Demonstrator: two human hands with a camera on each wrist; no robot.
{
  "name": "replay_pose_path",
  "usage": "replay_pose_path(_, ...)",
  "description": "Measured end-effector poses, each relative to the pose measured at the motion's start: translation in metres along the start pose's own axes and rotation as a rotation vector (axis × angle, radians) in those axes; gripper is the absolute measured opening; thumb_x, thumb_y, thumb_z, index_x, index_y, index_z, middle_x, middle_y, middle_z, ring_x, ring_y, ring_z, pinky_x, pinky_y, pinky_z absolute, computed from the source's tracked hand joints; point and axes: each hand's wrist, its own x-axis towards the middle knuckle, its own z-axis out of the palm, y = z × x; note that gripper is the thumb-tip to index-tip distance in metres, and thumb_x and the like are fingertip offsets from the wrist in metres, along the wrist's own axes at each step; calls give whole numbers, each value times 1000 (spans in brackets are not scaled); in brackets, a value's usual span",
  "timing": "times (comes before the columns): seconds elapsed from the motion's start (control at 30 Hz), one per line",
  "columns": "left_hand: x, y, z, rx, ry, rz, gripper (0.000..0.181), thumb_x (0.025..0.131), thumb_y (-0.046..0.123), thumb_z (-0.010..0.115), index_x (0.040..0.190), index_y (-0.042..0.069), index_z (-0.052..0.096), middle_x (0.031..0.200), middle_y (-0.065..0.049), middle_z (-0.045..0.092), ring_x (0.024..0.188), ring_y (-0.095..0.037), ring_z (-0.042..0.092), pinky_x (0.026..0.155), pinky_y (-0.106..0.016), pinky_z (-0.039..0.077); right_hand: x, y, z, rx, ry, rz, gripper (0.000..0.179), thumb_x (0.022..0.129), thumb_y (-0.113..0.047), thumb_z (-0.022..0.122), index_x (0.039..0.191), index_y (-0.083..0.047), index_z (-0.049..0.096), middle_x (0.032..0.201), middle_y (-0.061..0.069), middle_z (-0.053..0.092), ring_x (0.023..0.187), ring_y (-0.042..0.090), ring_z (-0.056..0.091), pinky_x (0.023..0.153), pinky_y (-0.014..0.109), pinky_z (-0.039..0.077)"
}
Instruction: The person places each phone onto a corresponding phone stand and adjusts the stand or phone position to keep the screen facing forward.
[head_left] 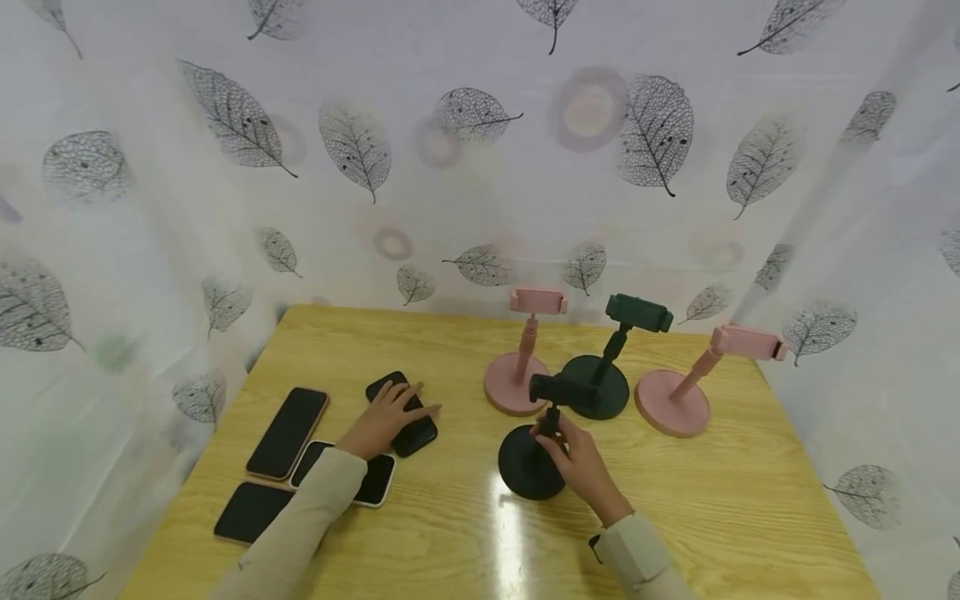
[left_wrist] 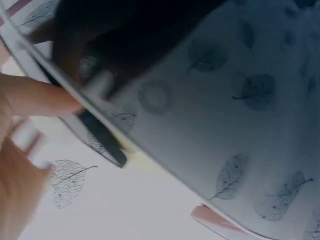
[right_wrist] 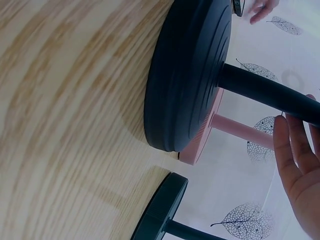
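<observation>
Leaf-print curtain [head_left: 480, 200] backs wooden table [head_left: 450, 533]; right hand [head_left: 581, 468] grips black stand [head_left: 523, 467], left hand [head_left: 377, 422] touches phone [head_left: 417, 435], fingers [head_left: 392, 393] apart.

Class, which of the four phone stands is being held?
The black stand, nearest the person: the right hand holds its stem. The dark green stand, left pink stand and right pink stand, farther back, are untouched.

Both arms [head_left: 273, 550] reach forward in pale sleeves [head_left: 637, 550]; the left hand [head_left: 384, 419] is palm down, with its fingers [head_left: 409, 394] spread; the right hand [head_left: 579, 462] is turned inward, its fingers bent in a small pinch.
</observation>
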Motion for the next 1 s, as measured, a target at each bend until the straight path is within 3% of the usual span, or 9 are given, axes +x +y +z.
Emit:
replay_pose_path(0.03, 1, 3, 0, 14, 1, -72, 84, 71, -4, 77, 142, 25, 42, 143, -23, 38, 121, -39, 45, 102, -55, 37, 0, 0, 0, -3, 2, -5, 17, 92, -10, 58, 109, -9, 56, 95, 5, 70, 86, 11, 66, 72, 29, 55)
replay_pose_path(0.1, 4, 11, 0, -20, 6, -283, 87, 76, -3, 73, 147, 21, 30, 143, -30, 33, 117, -45, 47, 97, -55, 42, -1, 0, 0, -10, 4, -9, 18, 91, -10, 59, 109, -10, 56, 94, 5, 70, 85, 10, 66, 71, 29, 55)
replay_pose_path(0.23, 17, 27, -2, -234, 4, -750, 73, 91, 17, 59, 149, 6, 16, 133, -44, 32, 109, -55, 48, 83, -56, 48, -3, 1, 0, -14, 7, -5, 18, 91, -10, 59, 109, -10, 56, 93, 4, 70, 84, 10, 66, 71, 30, 55)
replay_pose_path(0.3, 25, 35, -2, -320, -24, -897, 74, 94, 31, 53, 148, 0, 15, 129, -49, 31, 111, -59, 45, 83, -58, 47, -3, 1, -1, -14, 9, -6, 18, 91, -10, 59, 109, -9, 56, 93, 5, 70, 85, 11, 66, 71, 30, 55)
replay_pose_path(0.37, 32, 40, -3, -386, -85, -983, 80, 93, 43, 51, 149, -2, 13, 130, -52, 27, 119, -60, 37, 89, -60, 44, -3, 1, -1, -15, 10, -3, 18, 91, -10, 59, 109, -10, 56, 93, 5, 70, 85, 11, 66, 72, 30, 55)
replay_pose_path(0.5, 45, 47, -6, -421, -210, -1034, 92, 86, 52, 56, 150, 1, 14, 137, -52, 13, 131, -61, 17, 100, -61, 34, -2, 2, -1, -9, 16, -1, 18, 91, -10, 59, 108, -10, 56, 93, 4, 70, 85, 11, 66, 73, 29, 55)
replay_pose_path(0.63, 52, 52, -9, -353, -290, -994, 97, 80, 50, 66, 150, 3, 18, 138, -52, 11, 131, -62, 18, 95, -57, 42, -2, 2, -1, 4, 26, -5, 18, 90, -9, 60, 108, -10, 56, 93, 4, 70, 84, 12, 67, 72, 29, 55)
replay_pose_path(0.83, 59, 59, -13, -395, -291, -914, 91, 77, 35, 74, 148, 5, 25, 138, -50, 14, 121, -62, 31, 81, -56, 49, -1, 2, -1, 3, 23, -8, 19, 90, -9, 60, 108, -9, 57, 92, 5, 70, 82, 9, 66, 71, 27, 54)
replay_pose_path(1.0, 67, 62, -11, -419, -278, -959, 88, 78, 43, 72, 147, 12, 27, 133, -48, 24, 115, -57, 37, 73, -55, 49, 1, 0, 0, -6, 21, -13, 19, 90, -11, 61, 107, -8, 57, 92, 3, 70, 80, 8, 65, 70, 26, 53)
